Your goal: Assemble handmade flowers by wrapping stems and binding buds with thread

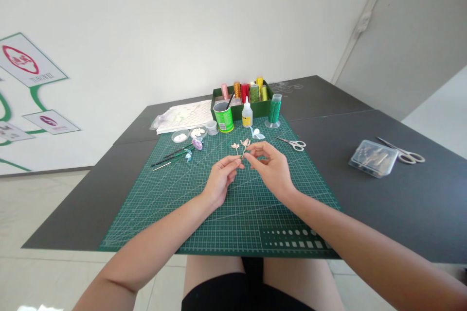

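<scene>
Both my hands meet over the middle of a green cutting mat (233,214). My left hand (220,180) is closed in a pinch on the stem of a small pale pink paper flower (245,143). My right hand (270,165) pinches the same stem just right of the left fingers. A second small pink flower (235,146) shows just left of the first; whether it lies on the mat or shares the stem I cannot tell.
Behind my hands stand a green can (224,116), a glue bottle (247,114), a green box of thread spools (242,96) and a green spool (274,111). Finished flower stems (178,154) lie left. Small scissors (294,143), a clear plastic case (372,158) and larger scissors (403,151) lie right.
</scene>
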Demonstrator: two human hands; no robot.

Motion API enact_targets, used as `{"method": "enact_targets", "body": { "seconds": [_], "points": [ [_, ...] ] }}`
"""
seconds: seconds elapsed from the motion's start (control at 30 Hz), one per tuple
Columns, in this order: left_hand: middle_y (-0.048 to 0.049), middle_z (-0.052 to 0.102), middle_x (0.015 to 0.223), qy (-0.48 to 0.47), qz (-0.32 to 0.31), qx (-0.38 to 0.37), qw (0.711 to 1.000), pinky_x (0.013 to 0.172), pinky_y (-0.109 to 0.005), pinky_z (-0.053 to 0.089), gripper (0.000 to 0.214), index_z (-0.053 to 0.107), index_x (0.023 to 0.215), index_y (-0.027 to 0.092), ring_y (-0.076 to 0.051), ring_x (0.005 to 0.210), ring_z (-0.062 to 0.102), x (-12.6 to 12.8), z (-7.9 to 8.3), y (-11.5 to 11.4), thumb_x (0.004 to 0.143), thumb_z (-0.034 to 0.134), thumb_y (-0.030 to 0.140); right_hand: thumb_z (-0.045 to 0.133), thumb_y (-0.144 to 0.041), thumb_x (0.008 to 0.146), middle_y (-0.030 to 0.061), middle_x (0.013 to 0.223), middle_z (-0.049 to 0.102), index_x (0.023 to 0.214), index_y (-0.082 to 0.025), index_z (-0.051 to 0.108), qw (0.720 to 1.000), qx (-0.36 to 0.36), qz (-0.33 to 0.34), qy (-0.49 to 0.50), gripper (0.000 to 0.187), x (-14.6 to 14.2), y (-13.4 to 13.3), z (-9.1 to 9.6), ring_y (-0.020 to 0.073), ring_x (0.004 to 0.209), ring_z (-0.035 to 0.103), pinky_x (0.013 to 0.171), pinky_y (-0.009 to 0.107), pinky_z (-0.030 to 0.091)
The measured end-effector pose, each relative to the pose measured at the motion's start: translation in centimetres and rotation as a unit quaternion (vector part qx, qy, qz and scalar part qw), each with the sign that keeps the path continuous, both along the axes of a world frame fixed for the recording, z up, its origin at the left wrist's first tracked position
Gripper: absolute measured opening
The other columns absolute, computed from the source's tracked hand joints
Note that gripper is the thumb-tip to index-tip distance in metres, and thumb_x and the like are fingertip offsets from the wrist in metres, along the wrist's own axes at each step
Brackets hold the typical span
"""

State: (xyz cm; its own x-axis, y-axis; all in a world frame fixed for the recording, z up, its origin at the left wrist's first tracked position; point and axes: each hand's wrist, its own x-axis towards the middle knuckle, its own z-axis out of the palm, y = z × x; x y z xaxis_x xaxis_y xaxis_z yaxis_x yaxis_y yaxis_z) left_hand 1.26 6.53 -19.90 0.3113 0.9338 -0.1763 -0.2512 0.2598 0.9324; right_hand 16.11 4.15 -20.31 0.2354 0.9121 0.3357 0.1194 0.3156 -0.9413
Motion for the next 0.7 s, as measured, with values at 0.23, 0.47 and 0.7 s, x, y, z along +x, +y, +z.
{"method": "enact_targets", "body": {
  "seconds": [0.23,0.47,0.7],
  "points": [
    [0.0009,0.062,0.073,-0.044,-0.032,-0.025,0.998,0.044,-0.015,0.017,0.028,0.075,0.087,0.015,-0.001,0.049,0.029,0.09,-0.12,0.09,0.067,0.085,0.032,0.068,-0.033,0.085,0.002,0.077,0.066,0.078,-0.021,0.061,1.0,0.004,0.002,-0.029,0.016,-0.15,-0.27,0.1,0.016,0.071,0.063,0.059,0.028,0.052],
    [-0.0004,0.063,0.073,-0.028,-0.037,-0.004,0.999,0.044,-0.014,0.018,0.028,0.074,0.084,0.013,-0.001,0.05,0.031,0.15,-0.25,-0.16,0.069,0.085,0.034,0.065,-0.027,0.086,0.0028,0.079,0.069,0.082,-0.02,0.065,0.995,0.028,-0.03,-0.087,0.009,-0.06,-0.39,0.41,0.0167,0.074,0.065,0.059,0.027,0.048],
    [0.0015,0.061,0.072,-0.075,-0.036,-0.041,0.996,0.042,-0.012,0.02,0.034,0.074,0.088,0.012,0.0,0.048,0.029,0.07,0.01,0.09,0.065,0.089,0.031,0.061,-0.029,0.089,0.0025,0.082,0.064,0.084,-0.022,0.056,0.991,0.041,-0.05,-0.114,0.009,-0.09,-0.7,0.39,0.0181,0.078,0.062,0.07,0.033,0.052]
  ]
}}
